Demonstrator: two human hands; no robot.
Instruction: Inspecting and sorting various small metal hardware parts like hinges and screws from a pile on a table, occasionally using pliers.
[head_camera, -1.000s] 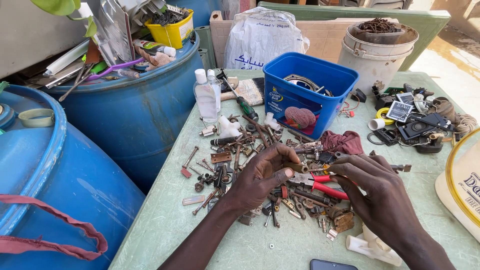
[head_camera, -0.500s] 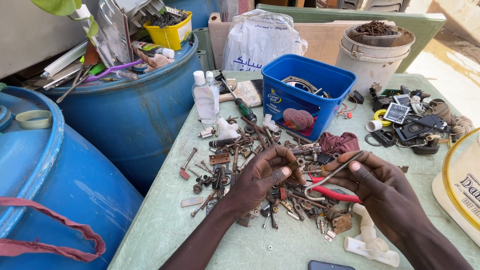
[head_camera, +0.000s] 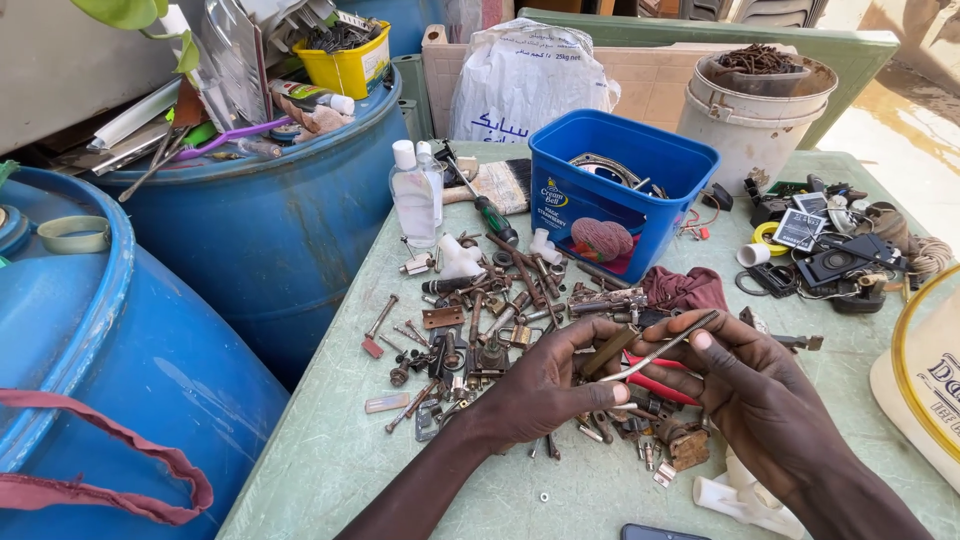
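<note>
- The right hand (head_camera: 770, 400) pinches the top end of a thin metal rod (head_camera: 668, 350) between thumb and fingers (head_camera: 703, 340).
- The left hand (head_camera: 545, 385) has its fingers curled, and its fingertips touch the low end of the same rod.
- The rod slants up to the right, just above a pile of rusty bolts and screws (head_camera: 480, 340).
- Red pliers (head_camera: 660, 385) lie under the rod, between the two hands.
- The pile sits on a green table (head_camera: 330, 440).
- Behind the pile stands a blue tub (head_camera: 625, 185) with a clear bottle (head_camera: 413, 200) near it.
- A white bucket (head_camera: 755, 115) stands at the far side of the table.
- Big blue barrels (head_camera: 260, 230) stand to the left of the table.
</note>
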